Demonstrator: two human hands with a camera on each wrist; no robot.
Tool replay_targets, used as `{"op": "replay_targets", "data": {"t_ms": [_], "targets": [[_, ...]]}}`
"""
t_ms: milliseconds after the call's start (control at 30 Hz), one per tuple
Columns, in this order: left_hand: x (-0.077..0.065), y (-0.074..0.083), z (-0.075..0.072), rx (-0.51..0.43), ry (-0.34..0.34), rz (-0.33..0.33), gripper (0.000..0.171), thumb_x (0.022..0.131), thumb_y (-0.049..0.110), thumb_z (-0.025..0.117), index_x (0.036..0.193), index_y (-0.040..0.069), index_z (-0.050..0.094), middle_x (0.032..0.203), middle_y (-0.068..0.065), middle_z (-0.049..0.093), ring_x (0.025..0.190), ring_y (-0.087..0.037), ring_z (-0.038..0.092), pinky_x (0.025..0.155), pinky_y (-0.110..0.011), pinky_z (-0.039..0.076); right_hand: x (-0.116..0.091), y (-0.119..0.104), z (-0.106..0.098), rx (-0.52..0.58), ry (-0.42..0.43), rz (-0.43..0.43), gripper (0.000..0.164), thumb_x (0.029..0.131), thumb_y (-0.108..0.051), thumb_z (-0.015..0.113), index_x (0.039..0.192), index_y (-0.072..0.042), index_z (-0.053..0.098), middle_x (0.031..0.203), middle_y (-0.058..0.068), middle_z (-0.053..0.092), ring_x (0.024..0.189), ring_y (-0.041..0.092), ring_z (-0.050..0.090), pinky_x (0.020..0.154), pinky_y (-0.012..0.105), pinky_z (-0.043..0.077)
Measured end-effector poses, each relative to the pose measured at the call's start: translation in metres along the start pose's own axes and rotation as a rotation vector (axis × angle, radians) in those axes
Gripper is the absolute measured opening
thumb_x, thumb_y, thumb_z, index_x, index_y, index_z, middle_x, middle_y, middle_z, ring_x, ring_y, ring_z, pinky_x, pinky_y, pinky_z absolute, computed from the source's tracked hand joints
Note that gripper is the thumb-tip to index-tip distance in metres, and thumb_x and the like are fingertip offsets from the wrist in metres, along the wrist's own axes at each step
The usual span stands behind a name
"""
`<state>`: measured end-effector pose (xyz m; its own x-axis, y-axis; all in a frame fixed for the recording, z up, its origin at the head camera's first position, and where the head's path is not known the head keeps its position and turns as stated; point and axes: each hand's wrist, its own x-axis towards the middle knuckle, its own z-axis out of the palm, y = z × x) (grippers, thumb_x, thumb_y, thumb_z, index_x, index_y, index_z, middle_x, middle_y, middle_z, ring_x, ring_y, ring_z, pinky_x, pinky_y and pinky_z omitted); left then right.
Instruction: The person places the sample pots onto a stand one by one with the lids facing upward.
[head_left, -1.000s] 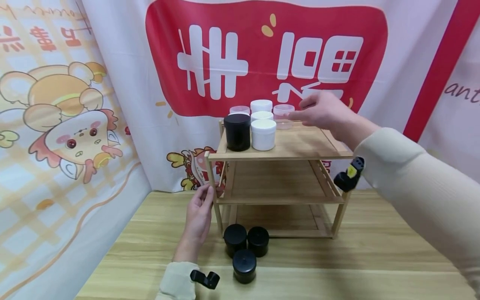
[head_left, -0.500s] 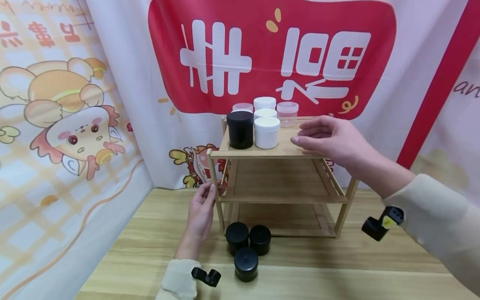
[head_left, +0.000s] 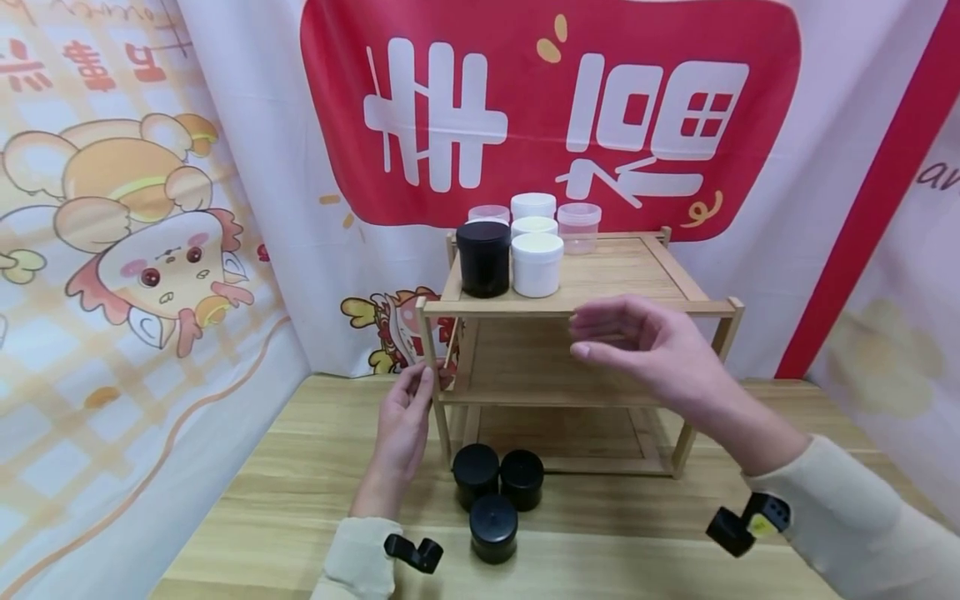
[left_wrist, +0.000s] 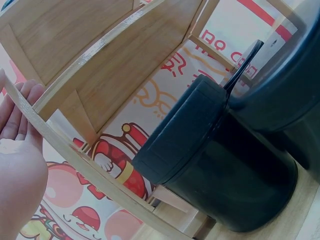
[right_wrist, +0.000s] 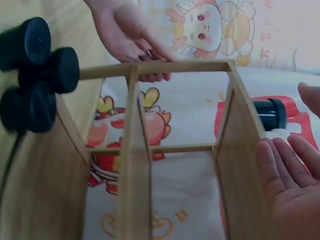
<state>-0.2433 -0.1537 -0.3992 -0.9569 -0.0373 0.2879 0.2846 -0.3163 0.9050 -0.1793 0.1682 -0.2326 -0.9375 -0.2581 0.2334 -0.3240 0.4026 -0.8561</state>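
A wooden three-tier shelf [head_left: 630,268] stands on the table. My left hand [head_left: 401,421] grips its front left post, thumb and fingers about the wood. My right hand [head_left: 652,354] is held in front of the upper tiers, fingers extended and thumb apart, holding nothing. On the top tier a black jar [head_left: 483,265] stands beside a white jar [head_left: 537,271], with more white jars [head_left: 534,205] behind. A clear jar [head_left: 579,227] is at the back right; another clear one [head_left: 488,214] is partly hidden. Several black jars [head_left: 493,529] cluster on the table near my left hand.
The middle tier [head_left: 540,358] and bottom tier [head_left: 562,433] lie below the top one. A printed curtain [head_left: 262,167] hangs behind and along the left. The wooden table [head_left: 645,542] extends in front of the shelf.
My right hand has drawn back from the clear jar at the back right and come down in front of the shelf. My left hand stays at the post.
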Motion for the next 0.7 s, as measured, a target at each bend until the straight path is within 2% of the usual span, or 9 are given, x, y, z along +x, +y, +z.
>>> {"op": "replay_targets", "data": {"t_ms": [233, 467, 633, 700], "targets": [[0.0, 0.001, 0.0, -0.01, 0.0, -0.003, 0.021, 0.114, 0.024, 0.056, 0.13, 0.012, 0.062, 0.145, -0.01, 0.062, 0.127, -0.013, 0.063, 0.117, -0.022, 0.046, -0.005, 0.025, 0.02, 0.008, -0.023, -0.048, 0.054, 0.094, -0.034, 0.086, 0.141, -0.019, 0.065, 0.139, 0.004, 0.072, 0.128, 0.031, 0.072, 0.098, 0.019, 0.059], [0.001, -0.001, -0.001, -0.001, 0.004, -0.003, 0.025, 0.113, 0.026, 0.056, 0.132, 0.011, 0.062, 0.148, -0.012, 0.061, 0.13, -0.013, 0.061, 0.119, -0.022, 0.043, -0.008, 0.052, 0.044, 0.007, -0.023, -0.095, 0.058, 0.091, -0.03, 0.089, 0.141, -0.014, 0.065, 0.141, 0.005, 0.071, 0.13, 0.03, 0.07, 0.105, 0.024, 0.058], [0.001, 0.0, -0.001, -0.004, -0.001, -0.011, 0.024, 0.114, 0.026, 0.056, 0.132, 0.011, 0.062, 0.148, -0.015, 0.059, 0.128, -0.014, 0.063, 0.118, -0.022, 0.045, -0.011, 0.076, 0.059, 0.073, -0.016, -0.097, 0.058, 0.09, -0.024, 0.089, 0.141, -0.011, 0.065, 0.143, 0.012, 0.07, 0.129, 0.03, 0.071, 0.107, 0.033, 0.059], [0.001, 0.001, 0.0, -0.012, -0.002, -0.012, 0.029, 0.114, 0.025, 0.056, 0.136, 0.007, 0.06, 0.147, -0.017, 0.058, 0.126, -0.015, 0.063, 0.118, -0.023, 0.045, -0.013, 0.085, 0.064, 0.093, -0.011, -0.086, 0.058, 0.09, -0.024, 0.09, 0.141, -0.011, 0.065, 0.143, 0.013, 0.07, 0.128, 0.03, 0.071, 0.108, 0.035, 0.058]]}}
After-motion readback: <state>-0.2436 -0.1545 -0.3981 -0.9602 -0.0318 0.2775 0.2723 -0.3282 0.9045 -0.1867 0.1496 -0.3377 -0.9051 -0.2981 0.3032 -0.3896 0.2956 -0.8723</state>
